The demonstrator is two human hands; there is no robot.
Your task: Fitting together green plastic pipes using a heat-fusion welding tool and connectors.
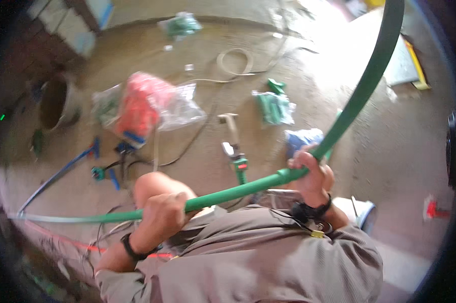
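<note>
A long green plastic pipe [238,192] crosses in front of my body, from the far left up to the top right, where it bends upward. My left hand [163,216] is closed around it left of the middle. Farther right, my right hand [311,174] grips the same pipe, beside a thicker collar [287,175] that looks like a coupling. Just beyond the pipe, between my hands, a green-handled tool with a metal head [234,154] lies on the floor; its lower end is partly hidden by the pipe.
Clear bags hold red pieces [139,103], green fittings [273,107], more green pieces [181,25] and blue ones [301,139]. A bucket [58,103] stands at left, near a blue pipe [58,175]. Cables [234,61] trail over the floor. A red object [432,208] lies at right.
</note>
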